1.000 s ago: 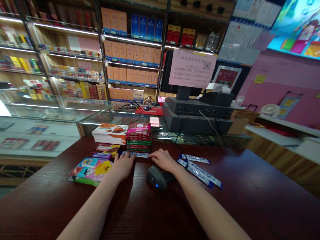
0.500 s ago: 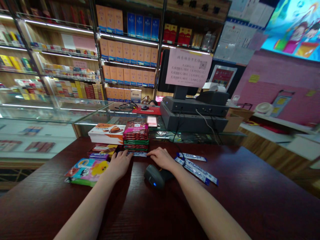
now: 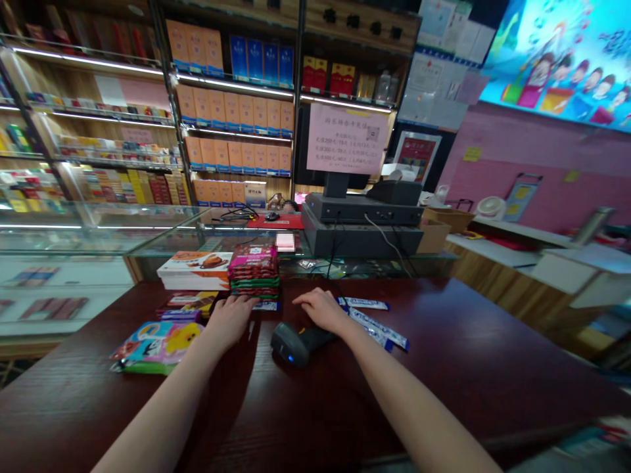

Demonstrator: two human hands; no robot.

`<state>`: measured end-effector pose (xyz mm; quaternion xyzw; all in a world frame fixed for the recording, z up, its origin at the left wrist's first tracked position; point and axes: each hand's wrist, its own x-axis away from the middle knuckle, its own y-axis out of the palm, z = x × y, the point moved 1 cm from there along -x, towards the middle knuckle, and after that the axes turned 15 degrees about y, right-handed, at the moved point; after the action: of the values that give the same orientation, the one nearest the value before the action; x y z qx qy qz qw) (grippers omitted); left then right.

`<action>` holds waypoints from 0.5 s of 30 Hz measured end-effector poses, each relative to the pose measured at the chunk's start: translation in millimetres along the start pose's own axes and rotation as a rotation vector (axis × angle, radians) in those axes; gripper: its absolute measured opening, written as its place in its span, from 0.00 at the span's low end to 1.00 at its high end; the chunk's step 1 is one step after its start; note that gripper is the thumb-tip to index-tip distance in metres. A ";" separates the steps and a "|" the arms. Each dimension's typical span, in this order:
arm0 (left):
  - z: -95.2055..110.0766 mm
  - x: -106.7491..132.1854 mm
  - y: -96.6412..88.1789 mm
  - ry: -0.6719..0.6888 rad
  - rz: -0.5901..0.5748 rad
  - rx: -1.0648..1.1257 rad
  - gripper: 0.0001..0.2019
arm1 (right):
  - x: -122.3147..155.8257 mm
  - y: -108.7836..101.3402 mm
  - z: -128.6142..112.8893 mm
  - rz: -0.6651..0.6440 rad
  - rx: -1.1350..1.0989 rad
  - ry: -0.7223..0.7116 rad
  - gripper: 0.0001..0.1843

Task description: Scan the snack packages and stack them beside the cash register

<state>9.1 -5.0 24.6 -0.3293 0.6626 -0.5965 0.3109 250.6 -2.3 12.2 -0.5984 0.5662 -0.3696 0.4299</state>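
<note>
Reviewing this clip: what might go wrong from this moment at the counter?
The left hand sits just in front of the stacked snack packs, so a knock might topple them. The right hand lies close to the barcode scanner and the loose blue-and-white stick packets, and could perhaps nudge them out of place.

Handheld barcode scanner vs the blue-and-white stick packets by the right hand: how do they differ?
The barcode scanner is a single chunky dark grey body with a small blue light; the stick packets are several slim, flat blue-and-white strips. The scanner lies below and left of the right hand; the packets lie to its right, at slightly different angles. Both rest on the dark red wooden counter.
</note>
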 end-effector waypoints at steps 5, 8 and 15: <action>5.2 -9.9 -8.1 0.037 0.000 -0.037 0.28 | 10.5 -10.0 17.8 0.031 -0.017 0.034 0.20; 9.6 -19.2 -8.6 0.065 0.048 -0.042 0.28 | 17.3 -15.7 32.5 0.046 -0.034 0.057 0.20; 36.5 -46.9 -17.9 0.173 0.045 -0.046 0.28 | 34.1 -28.8 73.0 0.090 -0.067 0.135 0.19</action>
<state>67.3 10.2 39.9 -0.2685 0.7077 -0.6004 0.2582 331.7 -29.5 11.4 -0.5601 0.6321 -0.3705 0.3865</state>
